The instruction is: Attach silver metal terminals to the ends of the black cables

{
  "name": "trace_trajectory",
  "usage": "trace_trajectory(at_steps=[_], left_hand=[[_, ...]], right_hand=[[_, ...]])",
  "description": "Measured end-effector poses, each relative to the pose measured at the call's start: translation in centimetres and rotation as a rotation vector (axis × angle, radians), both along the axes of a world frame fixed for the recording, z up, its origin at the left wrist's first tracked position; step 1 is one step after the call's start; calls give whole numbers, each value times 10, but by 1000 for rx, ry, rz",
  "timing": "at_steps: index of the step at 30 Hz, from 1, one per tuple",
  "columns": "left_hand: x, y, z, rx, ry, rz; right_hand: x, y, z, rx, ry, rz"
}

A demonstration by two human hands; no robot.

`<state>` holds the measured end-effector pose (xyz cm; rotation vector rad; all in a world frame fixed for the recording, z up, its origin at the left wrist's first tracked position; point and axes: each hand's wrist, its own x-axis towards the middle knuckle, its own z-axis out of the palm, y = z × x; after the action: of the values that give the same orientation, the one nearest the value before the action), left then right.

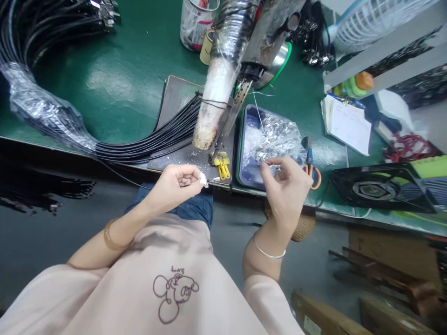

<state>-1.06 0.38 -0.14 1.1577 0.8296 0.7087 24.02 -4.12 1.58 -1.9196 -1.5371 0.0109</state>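
My left hand is at the table's front edge, fingers curled in. White material shows at the tip of its thumb and forefinger; whether it is a wrap or something held I cannot tell. My right hand is over the front of a blue tray, thumb and forefinger pinched near small shiny metal pieces in a clear bag. Anything in that pinch is too small to name. Between the hands, a yellow clip lies under a mounted metal tool tip. A bundle of black cables ends on a dark board.
A white wrapped tube hangs over the board. Scissors, a notepad and a black fan are to the right. A spool with a green rim and a clear tub stand behind.
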Motion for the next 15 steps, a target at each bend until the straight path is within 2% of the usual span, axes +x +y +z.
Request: trace_trajectory(at_steps=[3,5,7,10,12,15], left_hand=[[4,-1,1,63,13,93],[6,-3,1,113,17,147],[8,-5,0,153,29,183],[9,-9,-3,207,65,213],[9,-11,-4,261,88,223],[9,-13,-6,374,106,233]], right_hand=[[-7,-1,-1,46,35,-43],[-17,-4,-2,92,156,-62],[-31,-9,-5,140,335,-9],[-57,-17,-12,145,535,177],[-73,-19,-16,129,577,216],[-85,-19,-22,129,573,199]])
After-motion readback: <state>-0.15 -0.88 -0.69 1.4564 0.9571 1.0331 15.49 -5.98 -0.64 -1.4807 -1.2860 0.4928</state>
